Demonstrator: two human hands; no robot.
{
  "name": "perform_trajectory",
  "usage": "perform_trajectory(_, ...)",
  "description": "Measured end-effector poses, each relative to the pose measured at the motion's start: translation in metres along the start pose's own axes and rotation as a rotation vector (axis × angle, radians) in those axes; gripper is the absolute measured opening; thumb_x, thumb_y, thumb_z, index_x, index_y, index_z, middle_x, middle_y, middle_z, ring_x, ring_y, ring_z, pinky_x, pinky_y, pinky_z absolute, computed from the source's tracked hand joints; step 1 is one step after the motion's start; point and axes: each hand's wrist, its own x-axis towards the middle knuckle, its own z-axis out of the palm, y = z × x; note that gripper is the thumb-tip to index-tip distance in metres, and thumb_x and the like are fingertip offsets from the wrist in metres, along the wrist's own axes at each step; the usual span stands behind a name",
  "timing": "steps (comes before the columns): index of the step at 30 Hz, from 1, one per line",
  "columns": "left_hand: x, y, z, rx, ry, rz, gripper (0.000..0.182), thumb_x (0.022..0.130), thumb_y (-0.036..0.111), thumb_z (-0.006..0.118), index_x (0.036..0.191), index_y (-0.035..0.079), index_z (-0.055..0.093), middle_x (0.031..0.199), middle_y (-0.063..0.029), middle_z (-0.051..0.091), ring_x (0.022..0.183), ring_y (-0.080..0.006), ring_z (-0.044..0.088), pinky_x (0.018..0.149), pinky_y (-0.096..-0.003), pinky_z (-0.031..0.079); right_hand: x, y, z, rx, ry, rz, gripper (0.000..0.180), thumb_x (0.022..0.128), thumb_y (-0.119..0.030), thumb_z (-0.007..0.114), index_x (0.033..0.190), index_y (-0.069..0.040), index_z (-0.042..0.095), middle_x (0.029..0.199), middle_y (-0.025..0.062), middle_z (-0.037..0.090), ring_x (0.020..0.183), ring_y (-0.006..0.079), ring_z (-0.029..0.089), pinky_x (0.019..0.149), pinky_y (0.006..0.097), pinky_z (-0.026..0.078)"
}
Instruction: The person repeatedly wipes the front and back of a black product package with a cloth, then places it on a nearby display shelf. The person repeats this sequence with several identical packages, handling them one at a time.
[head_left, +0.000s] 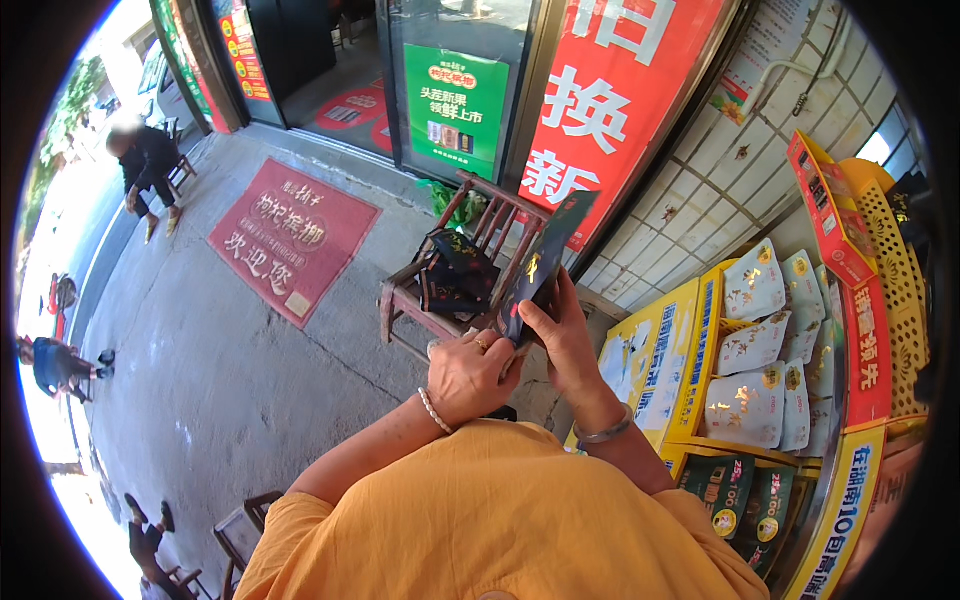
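Note:
A dark packaging pouch (536, 262) with gold and pink print is held up, slightly tilted, in front of my chest. My right hand (564, 341), with a bangle at its wrist, grips the pouch, thumb on its near face. At the lower end of the pouch, my left hand (471, 375) is closed, wearing a ring and a pale beaded bracelet. Some pale crumpled material, cloth or paper, shows around its fingers. Just beyond, several similar dark pouches (457, 274) lie piled on the seat of a wooden chair (427, 319).
To my right stands a yellow display rack (709, 360) with white pouches (754, 405) and dark green packets (716, 487). A green plastic bag (442, 199) sits behind the chair. A red doormat (296, 240) lies before the glass doorway. Seated people (146, 169) are at the left.

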Motion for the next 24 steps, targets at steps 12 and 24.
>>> perform_trajectory(12,0.020,-0.024,-0.008,-0.309,-0.180,0.285,0.023,0.074,0.023,0.078,0.085,0.009,0.063,0.075,-0.0053,0.062,0.064,-0.0247,0.064,0.053,-0.0349,0.050,-0.003,-0.008,0.022,0.042,0.249,-0.148,0.027,0.092,-0.011,0.067,0.116,0.001,0.062,0.105,0.0038,0.065,0.092,0.0137,0.063,0.080,0.0291,0.053)
perform_trajectory(24,0.071,-0.119,-0.037,-1.932,0.021,-1.017,0.036,0.104,0.038,0.047,0.116,0.007,0.059,0.102,-0.0075,0.067,0.089,-0.0187,0.066,0.080,-0.0351,0.056,-0.016,-0.018,0.015,0.226,0.390,0.052,0.033,0.088,-0.010,0.066,0.119,0.000,0.062,0.105,0.0097,0.070,0.093,0.0206,0.069,0.082,0.0288,0.056)
